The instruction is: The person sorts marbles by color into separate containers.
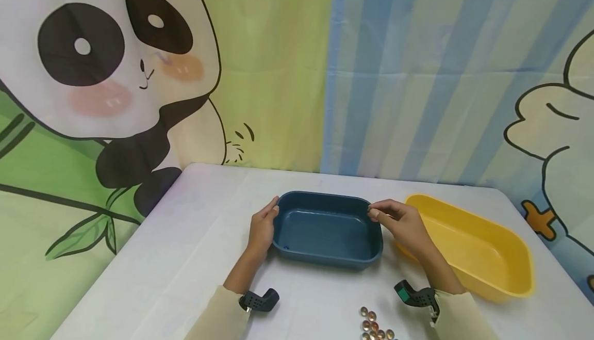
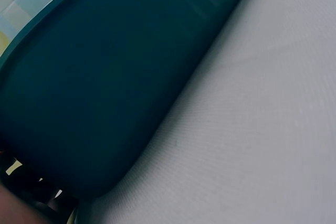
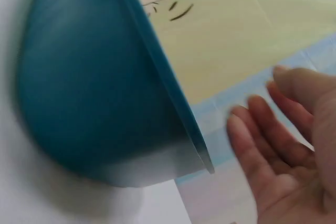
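Gripping the left end of the blue basin (image 1: 328,232) on the table (image 1: 185,257), the left hand (image 1: 263,229) has most fingers hidden. The right hand (image 1: 405,222) is by the right rim; I cannot tell whether it pinches anything. The head view's edge crops the amber beads (image 1: 366,325).

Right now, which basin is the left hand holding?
The dark blue basin: the left hand holds its left end; the yellow basin stands farther right.
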`<state>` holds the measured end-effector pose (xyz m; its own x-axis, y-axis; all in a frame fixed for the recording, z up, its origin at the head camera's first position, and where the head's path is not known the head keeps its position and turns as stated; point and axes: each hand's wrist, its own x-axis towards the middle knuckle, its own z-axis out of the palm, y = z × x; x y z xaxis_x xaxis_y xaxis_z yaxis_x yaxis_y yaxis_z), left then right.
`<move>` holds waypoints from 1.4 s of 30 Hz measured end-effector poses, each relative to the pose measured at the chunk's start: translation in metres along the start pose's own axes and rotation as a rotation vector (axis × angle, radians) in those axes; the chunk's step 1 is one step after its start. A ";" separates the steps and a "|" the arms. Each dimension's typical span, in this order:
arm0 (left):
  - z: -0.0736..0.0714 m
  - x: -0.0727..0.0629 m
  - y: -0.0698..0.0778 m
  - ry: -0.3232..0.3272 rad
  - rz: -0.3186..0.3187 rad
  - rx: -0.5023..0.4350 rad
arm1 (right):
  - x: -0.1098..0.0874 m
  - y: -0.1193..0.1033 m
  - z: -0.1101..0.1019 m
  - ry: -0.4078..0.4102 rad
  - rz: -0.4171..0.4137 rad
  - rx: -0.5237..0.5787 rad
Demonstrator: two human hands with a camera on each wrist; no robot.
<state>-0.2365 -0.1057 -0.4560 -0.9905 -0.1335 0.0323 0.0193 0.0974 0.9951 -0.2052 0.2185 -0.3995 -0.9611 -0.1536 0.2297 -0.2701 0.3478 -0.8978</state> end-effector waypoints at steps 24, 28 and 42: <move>-0.002 0.001 -0.001 0.000 -0.006 -0.012 | -0.079 -0.011 -0.010 -0.031 -0.170 0.023; 0.000 -0.001 0.001 -0.003 0.002 -0.020 | -0.090 -0.009 -0.013 -0.025 -0.152 -0.001; 0.000 0.000 0.000 0.000 -0.017 0.000 | -0.139 -0.007 -0.007 -0.100 0.166 -0.051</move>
<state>-0.2366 -0.1061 -0.4563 -0.9907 -0.1354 0.0157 0.0028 0.0950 0.9955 -0.0707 0.2443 -0.4222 -0.9828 -0.1802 0.0398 -0.1138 0.4222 -0.8993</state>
